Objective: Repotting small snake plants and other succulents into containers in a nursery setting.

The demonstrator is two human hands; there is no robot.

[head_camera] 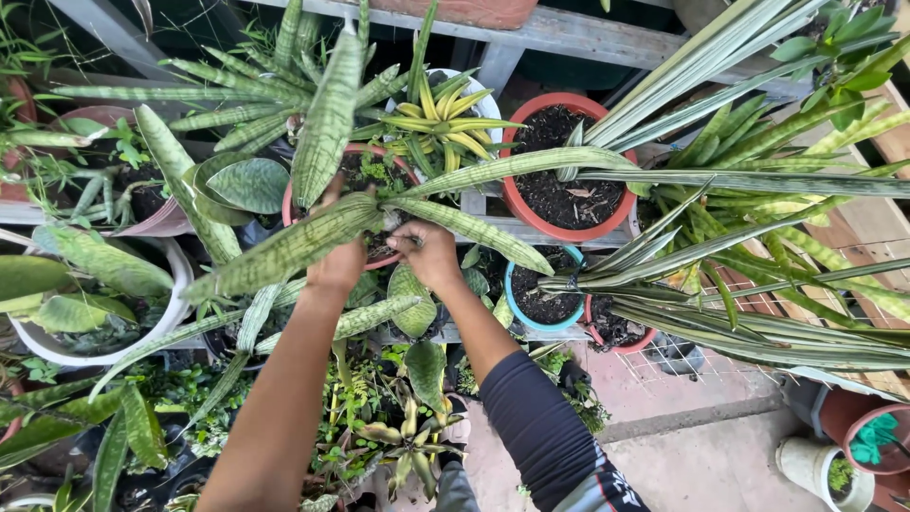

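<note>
The fingers of the right hand point(431, 251) are curled in a narrow pinch at the base of the snake plant point(327, 123), down where the thick mottled leaves meet the soil; what they pinch is too small to make out. Just beside them, the left hand point(339, 261) reaches in under a long speckled leaf point(284, 251) that crosses over it, so whether its fingers are closed or spread cannot be told.

Both hands sit inside the rim of the terracotta pot point(287, 204) that holds the plant, and the leaves fan outward and upward from the fingers in every direction.

The leaves look stiff, fleshy and smooth-skinned. They would likely bend only a little before creasing or snapping, and the tips are the weak part. The firmest place to take hold seems to be low down near the crown, where the leaves are thickest. The pot, full of soil, is probably heavy and is best gripped by its rim.

Farther from the fingers stands an orange pot of dark soil point(567, 194), and nearer, a small blue pot point(542, 299).
</note>
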